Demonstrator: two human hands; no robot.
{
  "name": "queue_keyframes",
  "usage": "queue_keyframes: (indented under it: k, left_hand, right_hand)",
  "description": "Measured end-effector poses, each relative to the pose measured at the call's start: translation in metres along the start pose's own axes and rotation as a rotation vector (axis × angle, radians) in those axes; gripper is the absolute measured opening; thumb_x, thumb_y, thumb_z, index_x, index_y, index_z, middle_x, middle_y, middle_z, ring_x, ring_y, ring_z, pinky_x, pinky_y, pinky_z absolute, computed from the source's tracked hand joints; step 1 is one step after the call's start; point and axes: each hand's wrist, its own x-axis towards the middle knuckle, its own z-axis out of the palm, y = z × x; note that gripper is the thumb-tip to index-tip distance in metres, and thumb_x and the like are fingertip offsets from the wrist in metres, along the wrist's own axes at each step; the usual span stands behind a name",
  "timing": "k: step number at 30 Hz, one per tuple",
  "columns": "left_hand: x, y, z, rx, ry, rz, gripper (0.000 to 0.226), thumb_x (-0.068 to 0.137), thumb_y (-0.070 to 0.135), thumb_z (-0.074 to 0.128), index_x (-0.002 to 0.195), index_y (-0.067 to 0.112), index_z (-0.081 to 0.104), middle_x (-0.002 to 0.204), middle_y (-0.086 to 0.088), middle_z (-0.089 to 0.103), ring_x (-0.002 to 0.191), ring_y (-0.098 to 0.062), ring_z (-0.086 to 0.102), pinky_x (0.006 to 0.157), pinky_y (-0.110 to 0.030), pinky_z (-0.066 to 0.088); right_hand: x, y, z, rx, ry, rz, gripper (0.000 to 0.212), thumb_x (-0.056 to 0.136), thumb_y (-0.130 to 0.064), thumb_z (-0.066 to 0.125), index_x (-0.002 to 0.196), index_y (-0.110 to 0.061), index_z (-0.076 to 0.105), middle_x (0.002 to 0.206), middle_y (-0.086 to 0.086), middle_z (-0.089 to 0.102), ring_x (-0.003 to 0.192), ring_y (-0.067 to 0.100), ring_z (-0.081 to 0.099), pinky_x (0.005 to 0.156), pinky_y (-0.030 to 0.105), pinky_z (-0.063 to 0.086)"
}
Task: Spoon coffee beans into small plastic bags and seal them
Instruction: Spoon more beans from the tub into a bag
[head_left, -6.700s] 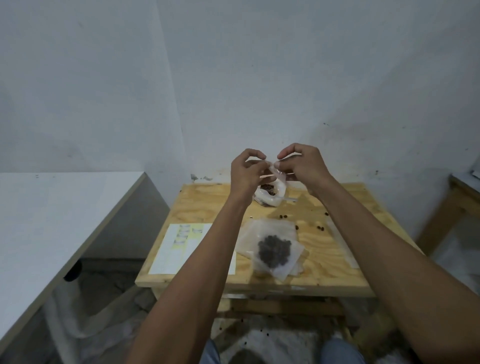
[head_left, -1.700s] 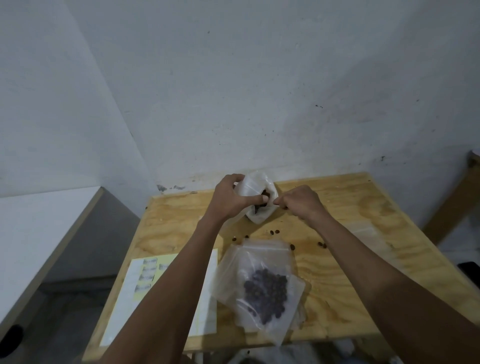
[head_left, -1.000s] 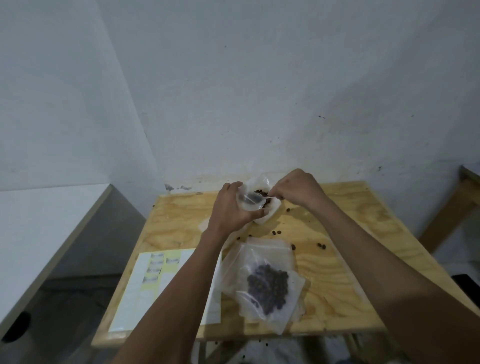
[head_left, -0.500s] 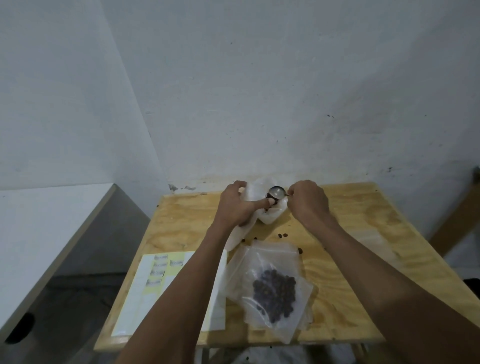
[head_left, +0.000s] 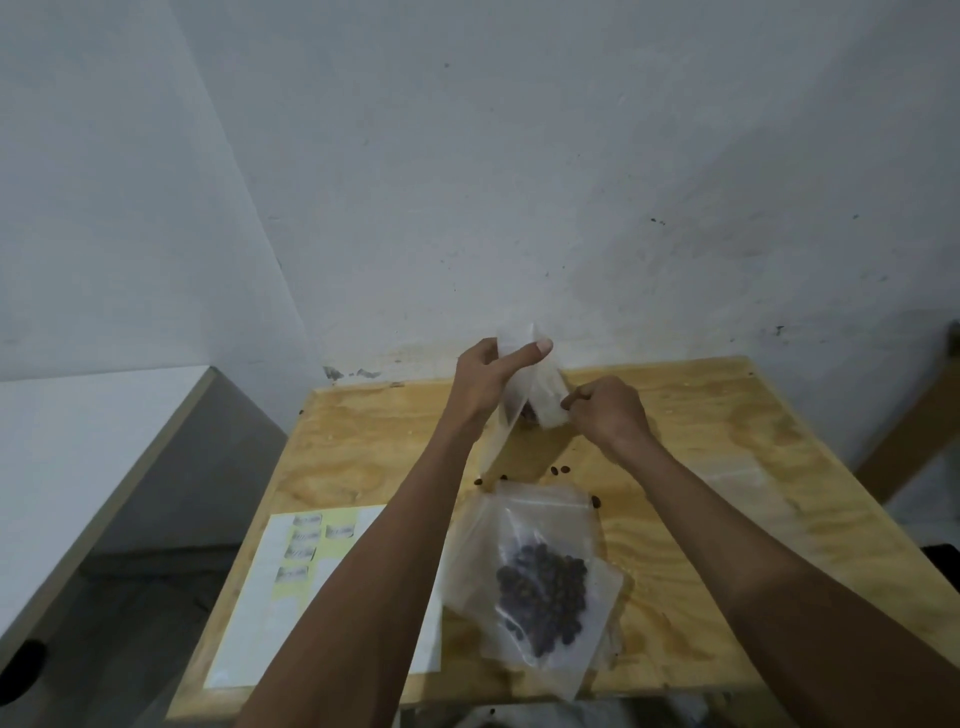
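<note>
Bags number two: left hand and right hand pinch one bag; another bag holds beans

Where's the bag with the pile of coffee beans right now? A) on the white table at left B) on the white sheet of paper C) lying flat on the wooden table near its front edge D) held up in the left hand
C: the bag of beans lies flat on the wooden table near its front edge, right of the paper, while both hands work on another bag further back.
</note>
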Motion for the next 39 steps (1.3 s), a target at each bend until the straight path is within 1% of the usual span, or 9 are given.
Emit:
queue_keyframes:
  k: [6,10,12,14,19,25,33,37,39]
  left_hand:
    - [-0.002,-0.002,-0.001,0.083,-0.005,0.031,0.057,0.067,0.050,0.087,0.111,0.017,0.075,0.109,0.002,0.077,0.104,-0.018,0.072,0.097,-0.049,0.056]
    - [-0.002,-0.008,-0.014,0.235,0.009,0.042,0.067,0.062,0.058,0.087,0.117,0.023,0.071,0.116,0.007,0.073,0.108,-0.012,0.069,0.096,-0.045,0.057]
    - [-0.003,-0.010,-0.021,0.317,0.010,0.051,0.074,0.061,0.060,0.087,0.123,0.024,0.068,0.120,0.009,0.071,0.110,-0.010,0.067,0.094,-0.040,0.057]
    - [-0.007,-0.012,-0.027,0.386,0.005,0.060,0.073,0.064,0.057,0.088,0.124,0.023,0.066,0.119,0.010,0.069,0.108,-0.007,0.065,0.089,-0.033,0.056]
    - [-0.020,-0.013,-0.033,0.519,0.044,0.115,0.078,0.064,0.047,0.094,0.126,0.017,0.060,0.116,0.008,0.065,0.105,-0.008,0.061,0.074,-0.014,0.044]
    - [-0.032,-0.010,-0.030,0.703,0.074,0.226,0.105,0.059,0.058,0.092,0.141,0.008,0.049,0.134,-0.004,0.059,0.120,-0.019,0.055,0.093,-0.028,0.044]
    - [-0.045,-0.002,-0.024,0.741,0.119,0.288,0.098,0.063,0.053,0.092,0.137,0.002,0.053,0.132,-0.010,0.060,0.120,-0.025,0.057,0.091,-0.029,0.043]
    - [-0.049,-0.002,-0.021,0.762,0.099,0.298,0.097,0.061,0.063,0.086,0.130,0.001,0.056,0.119,-0.010,0.062,0.107,-0.025,0.059,0.086,-0.036,0.050]
    - [-0.048,-0.003,-0.021,0.777,0.097,0.282,0.101,0.062,0.062,0.086,0.136,0.001,0.052,0.127,-0.011,0.062,0.113,-0.026,0.059,0.085,-0.032,0.046]
  right_hand:
    - [0.006,0.002,-0.005,0.162,-0.079,0.122,0.020,0.086,-0.022,0.076,0.089,-0.003,0.078,0.073,0.006,0.069,0.062,0.021,0.063,0.058,0.034,0.054]
    - [0.007,0.006,-0.010,0.281,-0.117,0.182,0.023,0.082,-0.014,0.072,0.097,0.002,0.077,0.064,0.009,0.058,0.044,0.017,0.038,0.046,0.028,0.030]
    - [0.004,0.004,-0.013,0.282,-0.097,0.172,0.010,0.081,-0.012,0.071,0.077,-0.005,0.077,0.062,0.008,0.056,0.046,0.018,0.039,0.049,0.030,0.030]
    - [0.004,0.003,-0.014,0.274,-0.075,0.147,0.031,0.080,-0.014,0.075,0.054,-0.013,0.057,0.057,0.005,0.052,0.049,0.020,0.042,0.052,0.031,0.031]
    - [-0.003,-0.003,-0.025,0.276,-0.053,0.098,0.032,0.075,-0.015,0.074,0.058,-0.016,0.047,0.057,0.005,0.045,0.056,0.018,0.040,0.055,0.033,0.031]
    - [-0.014,-0.025,-0.052,0.286,-0.042,0.034,0.042,0.072,-0.004,0.068,0.054,-0.019,0.033,0.056,0.003,0.033,0.048,0.017,0.022,0.051,0.030,0.020]
    - [-0.031,-0.052,-0.072,0.143,-0.100,-0.093,0.033,0.068,-0.008,0.070,0.055,-0.013,0.041,0.060,0.006,0.040,0.047,0.017,0.029,0.047,0.025,0.027]
    - [-0.037,-0.053,-0.055,-0.088,-0.082,-0.221,0.020,0.080,-0.021,0.071,0.073,-0.002,0.075,0.075,0.007,0.075,0.066,0.027,0.070,0.064,0.036,0.062]
    - [-0.042,-0.051,-0.053,-0.158,0.037,-0.271,0.019,0.086,-0.018,0.064,0.085,-0.010,0.081,0.084,0.000,0.079,0.074,0.028,0.074,0.065,0.042,0.064]
